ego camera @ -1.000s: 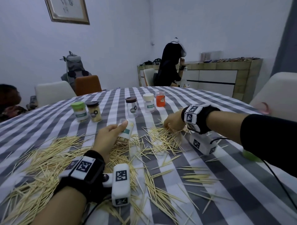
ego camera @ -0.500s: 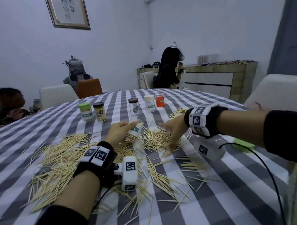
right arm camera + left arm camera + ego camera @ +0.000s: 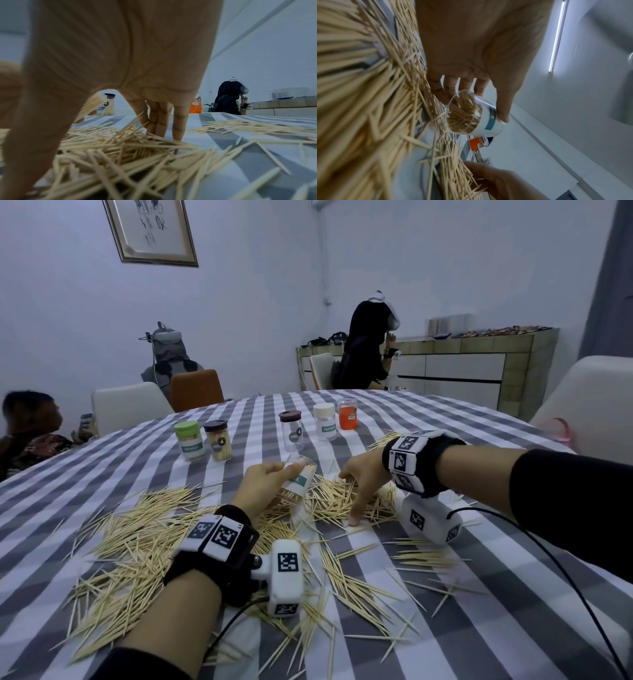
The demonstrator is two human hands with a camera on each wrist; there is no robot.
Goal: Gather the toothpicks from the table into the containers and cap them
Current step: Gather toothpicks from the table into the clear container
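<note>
Black long sleeves on both arms, pushed back from the wrists. Left hand [image 3: 262, 487]: black wrist strap carrying white blocks printed with black square markers, plus a white rounded camera housing, also marker-printed, with a thin black cable. Right hand [image 3: 363, 479]: same strap, blocks, housing; black cable trails away.

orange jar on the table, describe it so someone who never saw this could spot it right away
On the grey-and-white striped tablecloth, find the row of small toothpick jars standing upright beyond the scattered wooden toothpicks. The orange plastic jar ends that row on the right, beside the white-capped jar. It alone is bright orange.
</note>
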